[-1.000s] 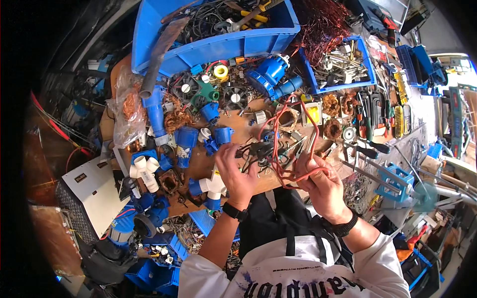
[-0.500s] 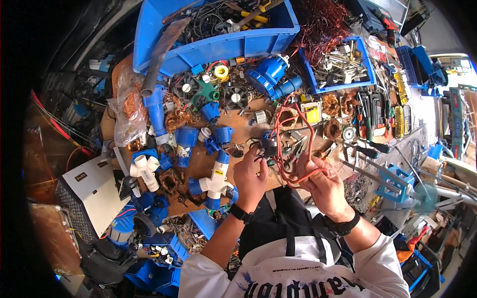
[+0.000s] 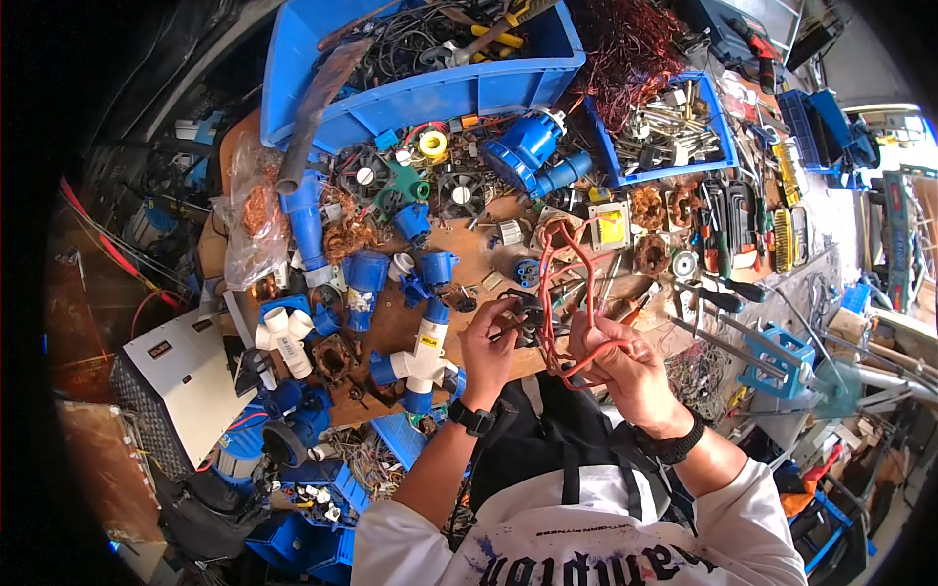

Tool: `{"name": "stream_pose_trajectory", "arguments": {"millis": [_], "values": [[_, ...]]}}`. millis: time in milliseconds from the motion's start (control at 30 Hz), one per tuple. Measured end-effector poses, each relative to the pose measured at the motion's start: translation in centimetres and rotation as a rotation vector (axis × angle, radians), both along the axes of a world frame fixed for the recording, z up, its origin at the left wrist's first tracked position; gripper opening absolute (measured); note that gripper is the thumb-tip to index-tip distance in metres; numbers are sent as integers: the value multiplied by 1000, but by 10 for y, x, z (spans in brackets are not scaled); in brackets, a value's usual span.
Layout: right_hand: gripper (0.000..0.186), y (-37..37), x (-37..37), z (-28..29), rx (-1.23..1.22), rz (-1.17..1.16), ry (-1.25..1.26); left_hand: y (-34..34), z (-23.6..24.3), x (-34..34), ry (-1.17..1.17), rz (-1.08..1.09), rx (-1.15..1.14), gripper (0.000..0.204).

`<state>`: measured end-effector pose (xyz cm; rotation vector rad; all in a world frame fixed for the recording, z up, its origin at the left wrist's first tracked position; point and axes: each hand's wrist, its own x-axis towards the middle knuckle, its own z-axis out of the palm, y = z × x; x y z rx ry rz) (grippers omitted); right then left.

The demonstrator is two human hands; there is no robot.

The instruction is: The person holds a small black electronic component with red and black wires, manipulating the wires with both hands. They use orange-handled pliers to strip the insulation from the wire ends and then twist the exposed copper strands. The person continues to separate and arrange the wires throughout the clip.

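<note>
A cluttered bench (image 3: 472,256) spreads beyond the person's lap. At its 11 o'clock stands a big blue crate (image 3: 420,105) of cables; near 1 o'clock, a smaller blue tray (image 3: 674,173) of bolts. Both bare hands reach in from below, over the near edge of the bench.

The right hand (image 3: 625,366) is closed, thumb against fingers, on the lower end of a bent red wire (image 3: 548,322). The wire is a long, loose bundle of loops in front of the body, its long axis running from those fingers up toward 11 o'clock, its far end in line with a yellow-centred plate (image 3: 611,227).

The left hand (image 3: 491,352) lies at 9 o'clock from the wire's lower end, near but apart; the right is nearer. Its fingers are curled and partly closed, pointing toward 1 o'clock, at a small dark part (image 3: 529,322) between them and the wire. Whether they grip it, I cannot tell.
</note>
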<state>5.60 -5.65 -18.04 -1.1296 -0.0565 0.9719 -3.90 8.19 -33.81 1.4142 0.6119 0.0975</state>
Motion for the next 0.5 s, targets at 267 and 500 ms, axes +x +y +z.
{"name": "stream_pose_trajectory", "arguments": {"millis": [267, 500], "values": [[27, -12, -13, -18, -147, -38, 14, 9, -19, 8, -56, 282, -127, 24], [25, -16, -18, -22, -50, -152, 127, 9, -17, 8, 5, 289, -198, 22]]}}
